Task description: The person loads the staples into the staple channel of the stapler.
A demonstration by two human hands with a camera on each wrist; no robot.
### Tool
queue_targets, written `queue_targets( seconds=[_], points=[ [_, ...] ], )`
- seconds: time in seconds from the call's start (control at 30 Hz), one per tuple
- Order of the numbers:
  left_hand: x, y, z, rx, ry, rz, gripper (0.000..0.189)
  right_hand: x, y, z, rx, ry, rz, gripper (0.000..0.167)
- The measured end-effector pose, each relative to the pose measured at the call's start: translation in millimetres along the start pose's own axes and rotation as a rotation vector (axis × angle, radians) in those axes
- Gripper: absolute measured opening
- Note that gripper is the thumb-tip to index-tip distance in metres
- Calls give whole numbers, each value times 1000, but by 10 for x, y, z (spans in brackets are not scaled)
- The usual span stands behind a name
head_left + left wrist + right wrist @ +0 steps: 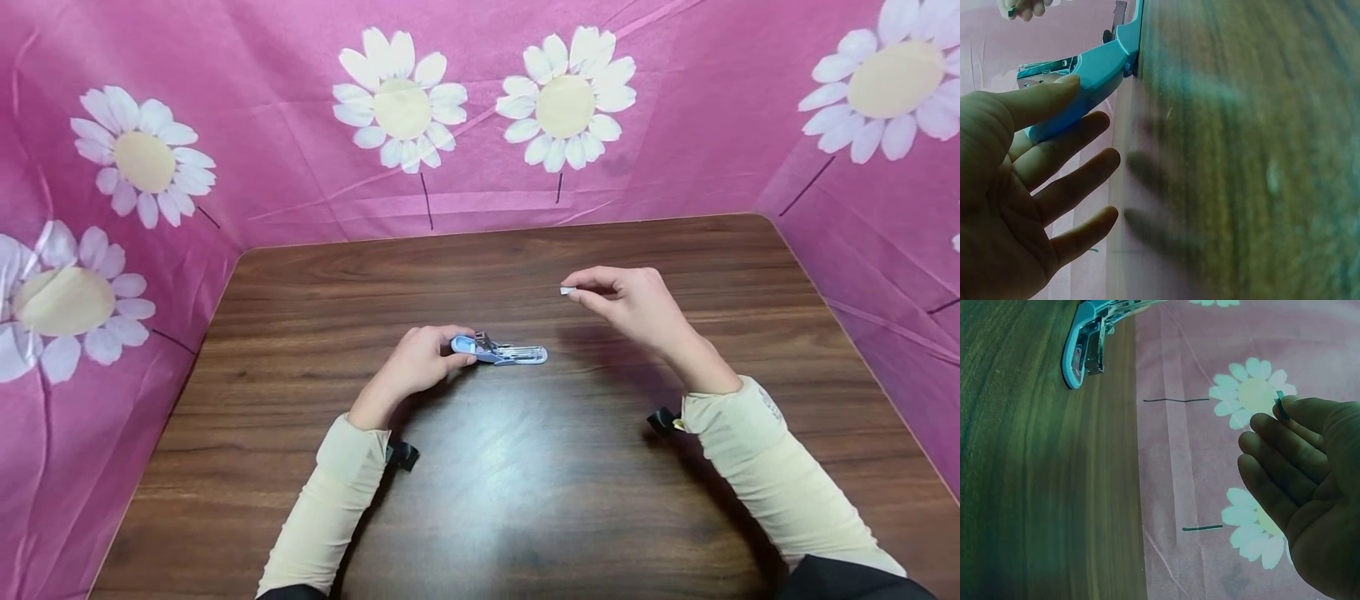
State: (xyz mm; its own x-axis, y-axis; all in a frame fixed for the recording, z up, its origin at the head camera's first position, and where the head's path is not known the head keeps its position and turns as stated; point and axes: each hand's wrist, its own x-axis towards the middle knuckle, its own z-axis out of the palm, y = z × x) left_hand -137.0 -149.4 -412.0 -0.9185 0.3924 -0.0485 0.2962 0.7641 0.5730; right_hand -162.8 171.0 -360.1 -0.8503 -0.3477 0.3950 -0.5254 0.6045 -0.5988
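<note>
A light blue stapler (519, 357) is folded open on the wooden table, its metal magazine showing. My left hand (422, 360) pinches one end of it between thumb and index finger. In the left wrist view the other fingers spread away from the stapler's blue body (1100, 74). Off to the right and farther back, my right hand (637, 307) is raised above the table. Thumb and index finger there pinch a small silvery staple strip (567, 291). The right wrist view shows the strip (1281, 405) poking past the fingertips, apart from the stapler.
The brown wooden table (300, 308) reaches back to a pink cloth (480, 108) printed with white daisies, which also stands along the left and right sides. A black strap end (403, 455) hangs by the left cuff, another (662, 421) by the right.
</note>
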Motion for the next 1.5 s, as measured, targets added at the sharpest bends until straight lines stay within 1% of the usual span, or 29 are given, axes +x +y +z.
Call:
queue_targets(
  seconds=[0.37,0.6,0.87,1.03,1.2,1.5],
  points=[
    [4,45,-11,-8,-7,-7,38,4,-6,75,6,-3,-22,12],
    [-21,31,-12,3,-15,-21,38,-11,31,172,-7,-38,-26,13],
    [-23,44,-19,6,-14,-22,37,-15,53,251,4,-39,-47,11],
    [-21,54,-26,10,-10,-19,37,-8,40,278,1,-52,-45,12],
    [-19,53,-35,13,-4,-17,37,-7,23,315,15,-75,-34,12],
    [-17,48,-32,32,-11,-13,37,-20,20,384,-7,-139,-32,13]
  ],
)
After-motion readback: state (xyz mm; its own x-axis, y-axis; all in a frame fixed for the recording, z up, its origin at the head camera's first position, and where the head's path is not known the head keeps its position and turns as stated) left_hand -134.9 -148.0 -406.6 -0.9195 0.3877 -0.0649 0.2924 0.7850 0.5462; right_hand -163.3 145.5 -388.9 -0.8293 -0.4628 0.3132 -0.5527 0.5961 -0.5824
